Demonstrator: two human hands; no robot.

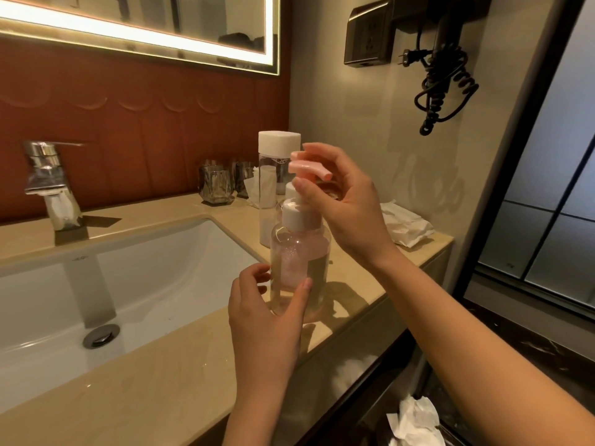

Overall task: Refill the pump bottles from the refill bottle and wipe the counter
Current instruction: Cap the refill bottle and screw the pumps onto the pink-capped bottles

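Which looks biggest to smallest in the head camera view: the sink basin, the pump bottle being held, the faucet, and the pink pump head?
1. Sink basin, clearly largest.
2. Pump bottle and faucet look alike; the bottle is nearer the camera, so I won't rank them.
3. Pink pump head, smallest.

bathroom | sink point(135, 272) | lit mirror point(138, 27) | wall hairdryer point(447, 43)

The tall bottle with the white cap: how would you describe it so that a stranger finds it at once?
Start at the white sink and move right along the beige counter. Behind the pump bottle stands the tall bottle, clear and slim. Unlike its neighbour with the pink pump, it has a flat white cap and looks nearly empty.
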